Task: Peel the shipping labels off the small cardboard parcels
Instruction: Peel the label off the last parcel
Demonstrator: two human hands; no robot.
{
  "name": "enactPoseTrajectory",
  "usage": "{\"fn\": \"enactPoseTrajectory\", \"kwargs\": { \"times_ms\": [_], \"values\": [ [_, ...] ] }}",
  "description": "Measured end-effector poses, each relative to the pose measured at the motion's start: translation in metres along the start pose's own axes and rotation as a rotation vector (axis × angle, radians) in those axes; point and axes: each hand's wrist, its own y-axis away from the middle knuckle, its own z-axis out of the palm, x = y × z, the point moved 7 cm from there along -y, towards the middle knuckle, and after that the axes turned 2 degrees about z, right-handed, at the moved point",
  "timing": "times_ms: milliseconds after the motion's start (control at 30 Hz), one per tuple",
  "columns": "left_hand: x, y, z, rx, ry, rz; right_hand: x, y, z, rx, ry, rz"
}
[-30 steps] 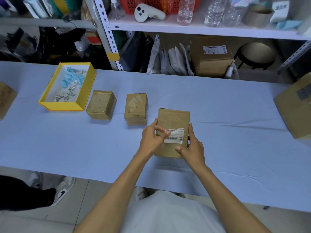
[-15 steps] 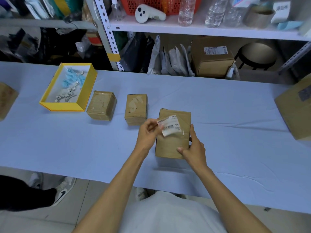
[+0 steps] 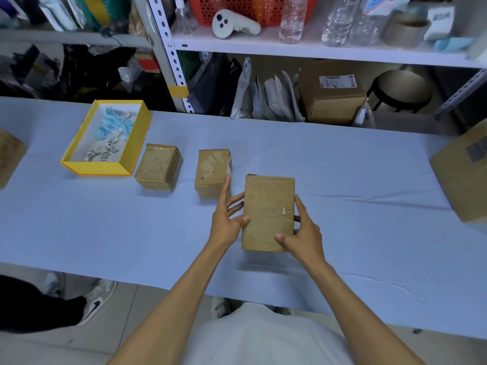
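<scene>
A brown cardboard parcel (image 3: 267, 206) lies in front of me on the blue table (image 3: 355, 167), its top bare apart from a small white scrap. No label shows on it or in either hand. My left hand (image 3: 226, 219) grips its left side, thumb on the top edge and fingers spread. My right hand (image 3: 303, 238) grips the near right corner, thumb on top. Two smaller parcels (image 3: 210, 172) (image 3: 158, 167) with bare, scuffed tops stand to the left.
A yellow-rimmed tray (image 3: 97, 172) with crumpled white and blue scraps sits at the far left. A large carton (image 3: 463, 180) stands at the right edge, another box (image 3: 8, 156) at the left edge. Shelving with bags and a labelled box runs behind the table.
My left hand peeled the white label up off the parcel, then came back to the parcel's left side. The label is out of sight now. My right hand stayed on the parcel.
</scene>
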Motion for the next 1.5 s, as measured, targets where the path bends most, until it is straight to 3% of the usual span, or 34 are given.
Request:
{"fn": "enactPoseTrajectory", "kwargs": {
  "times_ms": [267, 567, 800, 1000, 1333, 1500],
  "values": [
    [-0.006, -0.004, -0.001, -0.015, 0.046, -0.021, -0.026, -0.020, -0.011, -0.038, 0.140, -0.029],
    [-0.012, -0.005, -0.002, -0.004, 0.122, -0.050, -0.028, -0.035, -0.023, 0.007, -0.082, -0.090],
    [-0.017, -0.008, -0.002, 0.014, 0.171, -0.078, -0.029, -0.039, -0.017, 0.049, 0.132, -0.080],
    [-0.016, -0.008, 0.000, -0.006, 0.155, -0.068, -0.037, -0.028, -0.009, -0.090, 0.259, -0.092],
    [-0.020, -0.007, 0.001, -0.006, 0.168, -0.072, -0.038, -0.039, -0.015, -0.040, 0.114, -0.124],
    [-0.019, -0.010, 0.001, 0.005, 0.170, -0.080, -0.044, -0.027, -0.008, -0.109, 0.339, -0.119]
  ]
}}
